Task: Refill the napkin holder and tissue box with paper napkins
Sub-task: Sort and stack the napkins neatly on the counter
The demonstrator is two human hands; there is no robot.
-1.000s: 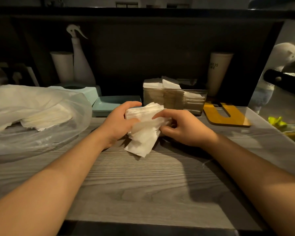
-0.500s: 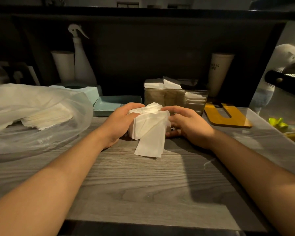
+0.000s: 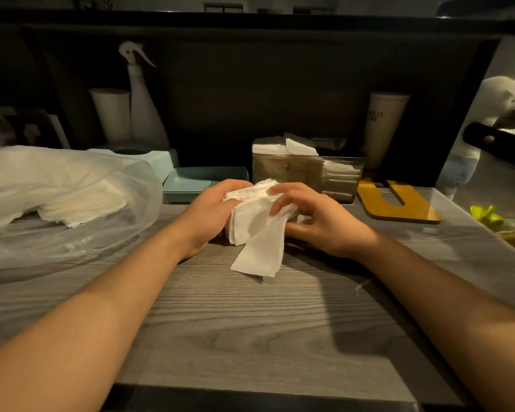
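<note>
A stack of white paper napkins (image 3: pixel 250 221) stands on edge on the grey wooden counter, with one napkin hanging loose toward me. My left hand (image 3: pixel 211 212) grips the stack's left side. My right hand (image 3: pixel 315 215) is at its right side, fingers curled over the top edge and thumb under. Just behind is the clear napkin holder (image 3: pixel 339 176), partly filled with napkins. A teal tissue box (image 3: pixel 152 159) with an oval opening sits at the back left, and its teal lid (image 3: pixel 202 179) lies beside it.
A clear plastic bag (image 3: pixel 57 197) holding more napkins lies at the left. A spray bottle (image 3: pixel 143 105) and a paper cup (image 3: pixel 384 126) stand at the back. A yellow U-shaped board (image 3: pixel 399 203) lies right of the holder.
The loose napkin has swung from slanting left to hanging straighter toward me. My right hand's fingers have lifted and spread over the stack's top edge.
</note>
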